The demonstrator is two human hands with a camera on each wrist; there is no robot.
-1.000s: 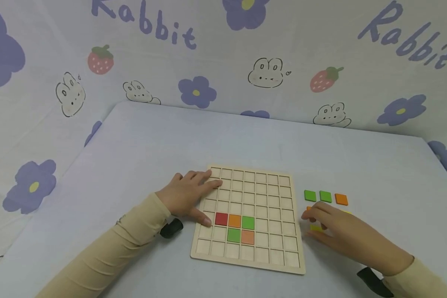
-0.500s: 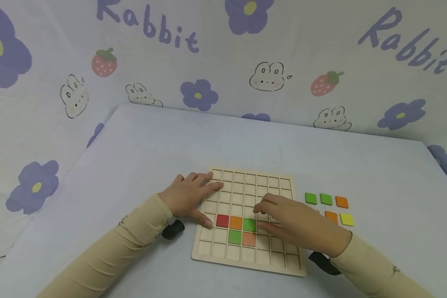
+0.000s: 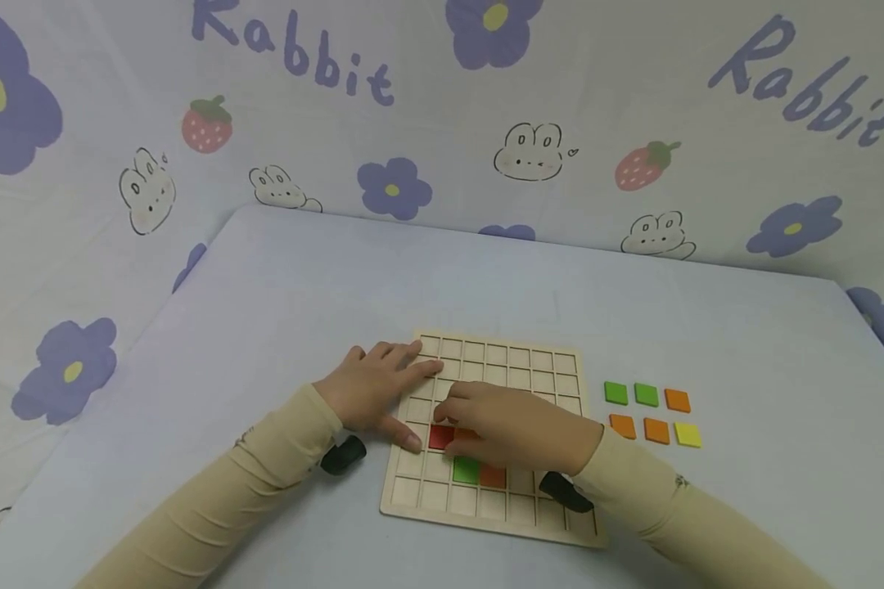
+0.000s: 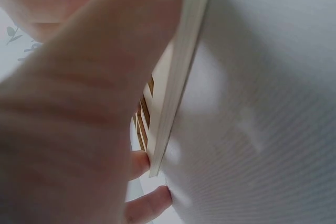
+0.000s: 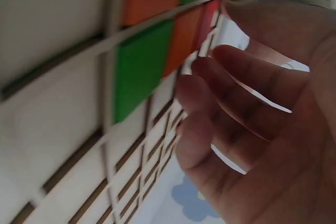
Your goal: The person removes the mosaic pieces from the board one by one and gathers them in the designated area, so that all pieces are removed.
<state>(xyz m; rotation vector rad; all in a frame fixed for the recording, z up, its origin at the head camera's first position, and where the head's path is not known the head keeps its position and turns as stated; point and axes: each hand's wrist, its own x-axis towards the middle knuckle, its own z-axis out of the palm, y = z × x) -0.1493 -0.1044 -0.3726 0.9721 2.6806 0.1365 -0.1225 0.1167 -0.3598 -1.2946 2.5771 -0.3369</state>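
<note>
A wooden grid board (image 3: pixel 462 499) lies flat on the white table. Across its left edge rests my left hand (image 3: pixel 368 390), fingers spread, thumb lower down; the left wrist view shows two fingertips by the board's edge (image 4: pixel 168 129). Over the board's middle-left is my right hand (image 3: pixel 519 425), fingers bent, thumb and fingertips close above the red tile (image 3: pixel 439 438). I cannot tell whether a tile is between them. Below the hand show a green tile (image 3: pixel 466 469) and a salmon tile (image 3: pixel 493 476). The right wrist view shows another green tile (image 5: pixel 142 69) and an orange tile (image 5: pixel 182 40).
Right of the board lie loose tiles: two green tiles (image 3: pixel 615 393), several orange tiles (image 3: pixel 656 431) and a yellow tile (image 3: pixel 687 434). My right sleeve (image 3: pixel 678 499) hides the table just below them. Behind the table hangs a patterned cloth (image 3: pixel 457 123).
My right hand has travelled left from beside the loose tiles, across the board, to above the red tile. My left hand keeps its place on the board's edge.
</note>
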